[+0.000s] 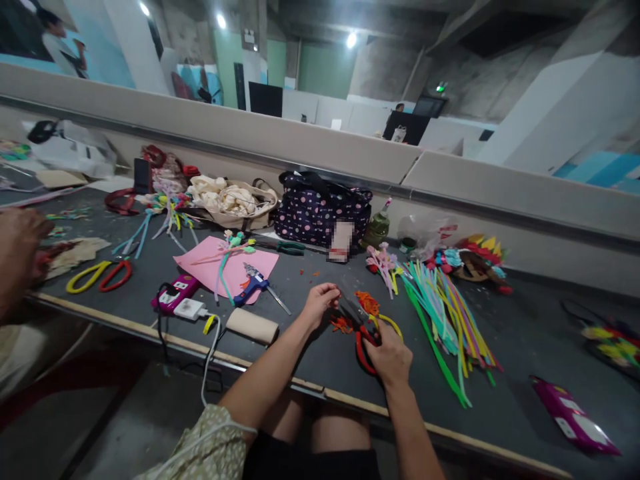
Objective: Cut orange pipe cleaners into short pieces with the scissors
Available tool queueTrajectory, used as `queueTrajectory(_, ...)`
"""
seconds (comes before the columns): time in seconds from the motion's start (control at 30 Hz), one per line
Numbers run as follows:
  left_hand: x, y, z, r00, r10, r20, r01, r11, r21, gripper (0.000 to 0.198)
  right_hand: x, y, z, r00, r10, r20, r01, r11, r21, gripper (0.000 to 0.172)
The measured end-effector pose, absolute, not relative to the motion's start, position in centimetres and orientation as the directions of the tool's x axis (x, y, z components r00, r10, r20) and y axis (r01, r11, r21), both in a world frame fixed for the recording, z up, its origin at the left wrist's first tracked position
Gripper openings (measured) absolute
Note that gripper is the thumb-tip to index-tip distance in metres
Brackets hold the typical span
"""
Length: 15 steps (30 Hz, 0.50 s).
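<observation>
My right hand (391, 355) is wrapped round the handles of the scissors (356, 313), which have one red and one yellow loop. Their dark blades point up and left. Beside the blade tips, my left hand (321, 304) pinches its thumb and fingers together. Whatever sits between those fingertips is too small to tell. Short orange pieces (341, 325) lie on the table just under the blades, and a larger orange bunch (368, 303) rests behind them. A beige cardboard tube (252, 326) is on the table to the left of my left forearm.
Colourful pipe cleaners (445, 313) spread out at right. A glue gun (251, 283) lies on pink paper (200, 252). Behind stand a dark patterned bag (320, 210) and a green bottle (377, 227). Another person's hand (20, 243) is at far left, near second scissors (103, 272).
</observation>
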State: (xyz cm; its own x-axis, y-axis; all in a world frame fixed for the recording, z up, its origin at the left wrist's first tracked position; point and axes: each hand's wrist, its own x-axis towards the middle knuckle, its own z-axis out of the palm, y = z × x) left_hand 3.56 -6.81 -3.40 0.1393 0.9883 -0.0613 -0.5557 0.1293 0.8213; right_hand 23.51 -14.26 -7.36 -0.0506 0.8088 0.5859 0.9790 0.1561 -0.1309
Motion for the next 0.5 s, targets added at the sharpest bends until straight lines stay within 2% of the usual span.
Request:
queueTrajectory(0.3, 3.48, -6.53, -3.66, 0.122, 0.991, -0.058, -0.575, 0.118, 0.809, 0.033, 23.46, -14.09, -7.64, -0.056, 0.808, 0.587, 0.984, 0.143, -0.104, 0.040)
queueTrajectory(0.5, 3.19, -6.17, -4.03, 0.085, 0.996, -0.038, -0.565, 0.080, 0.821, 0.031, 23.45, -14.31, -7.06, -0.032, 0.781, 0.624, 0.967, 0.183, -0.180, 0.041)
